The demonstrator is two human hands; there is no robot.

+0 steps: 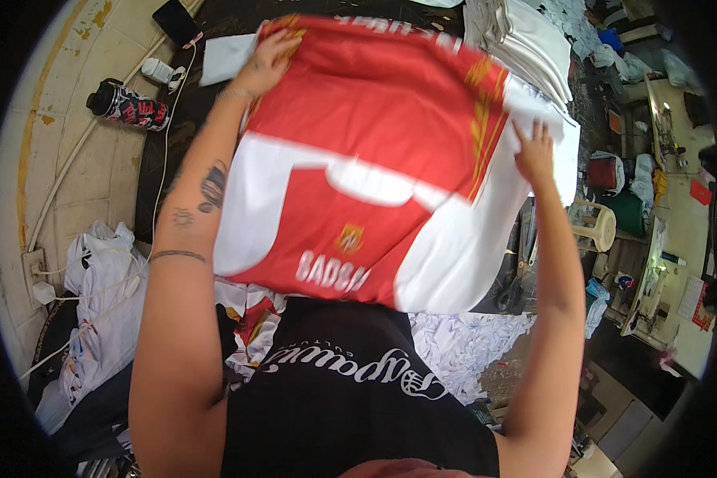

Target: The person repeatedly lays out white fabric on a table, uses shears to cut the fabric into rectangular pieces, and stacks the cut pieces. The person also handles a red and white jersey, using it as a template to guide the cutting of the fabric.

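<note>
Both hands hold up a red-and-white jersey over the dark surface.

The jersey (374, 167) hangs spread in front of the chest; right hand (535, 153) pinches its right edge with closed fingers, left hand (267, 64) grips its far top corner. Beyond lie a stack of white cloth (526, 40), a bottle (127, 104) and a phone (177, 21).

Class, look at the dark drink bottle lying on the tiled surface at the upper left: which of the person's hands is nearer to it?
Left. The left hand grips the red and white jersey at its upper left corner, just right of the bottle. The right hand holds the jersey's far right edge, well away.
</note>
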